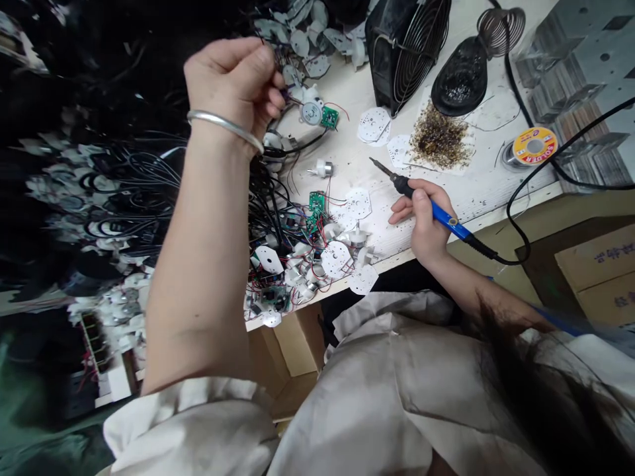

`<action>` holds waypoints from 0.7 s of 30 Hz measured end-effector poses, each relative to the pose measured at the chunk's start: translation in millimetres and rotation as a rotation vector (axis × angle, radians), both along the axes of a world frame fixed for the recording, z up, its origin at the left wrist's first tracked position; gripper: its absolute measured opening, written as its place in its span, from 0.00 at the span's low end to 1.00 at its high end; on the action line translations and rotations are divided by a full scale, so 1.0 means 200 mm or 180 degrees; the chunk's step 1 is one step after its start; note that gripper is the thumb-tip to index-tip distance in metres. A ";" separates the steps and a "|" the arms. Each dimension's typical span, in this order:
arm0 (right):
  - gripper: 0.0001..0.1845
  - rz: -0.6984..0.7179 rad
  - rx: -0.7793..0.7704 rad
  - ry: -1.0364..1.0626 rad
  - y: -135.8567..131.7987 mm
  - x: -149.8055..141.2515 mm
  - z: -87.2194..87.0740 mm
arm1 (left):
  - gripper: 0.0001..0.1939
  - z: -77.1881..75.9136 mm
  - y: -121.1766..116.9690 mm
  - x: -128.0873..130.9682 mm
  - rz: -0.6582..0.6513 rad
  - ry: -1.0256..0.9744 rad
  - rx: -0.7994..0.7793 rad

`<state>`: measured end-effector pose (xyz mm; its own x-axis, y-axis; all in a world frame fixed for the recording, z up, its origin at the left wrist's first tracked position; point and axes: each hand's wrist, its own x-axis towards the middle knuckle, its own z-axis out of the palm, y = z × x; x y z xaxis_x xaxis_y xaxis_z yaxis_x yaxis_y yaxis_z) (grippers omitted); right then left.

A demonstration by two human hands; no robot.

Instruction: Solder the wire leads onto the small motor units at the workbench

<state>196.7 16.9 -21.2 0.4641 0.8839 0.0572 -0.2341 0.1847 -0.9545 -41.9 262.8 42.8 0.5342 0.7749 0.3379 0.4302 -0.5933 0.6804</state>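
My right hand [429,228] is closed around the handle of a blue soldering iron [452,223], whose dark tip points up and left above the worktable [387,198]. My left hand [243,76] is raised over the far left side, thumb and fingers pinched together. What lies in that pinch is too small or hidden to name. Just right of it sits a round grey motor [311,113] beside a small green circuit board [329,117] with a thin red wire. A small white-and-metal motor [322,168] lies between my hands, nearer the left.
A black fan [409,49] stands at the back, near an iron stand [459,76] with a coil. Dark crumbs [441,139] cover a paper, and a solder spool [534,147] sits at the right. White discs [336,259], wired boards and black cables [153,172] crowd the left.
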 end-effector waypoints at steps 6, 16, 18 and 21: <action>0.20 -0.0010 0.0017 -0.0072 0.00 0.00 -0.01 | 0.14 -0.01 -0.55 0.12 0.0587 -0.0017 -0.0106; 0.21 -0.0048 -0.0010 -0.0146 0.00 0.00 -0.01 | 0.10 -0.18 -0.85 0.15 0.0210 0.1287 0.0009; 0.22 -0.0029 -0.0042 -0.0248 0.00 0.00 0.00 | 0.09 -0.18 -0.85 0.15 0.0311 0.1356 -0.0002; 0.23 0.0019 -0.0127 -0.0372 -0.01 -0.01 0.02 | 0.07 -0.19 -0.84 0.16 0.0550 0.1396 -0.0032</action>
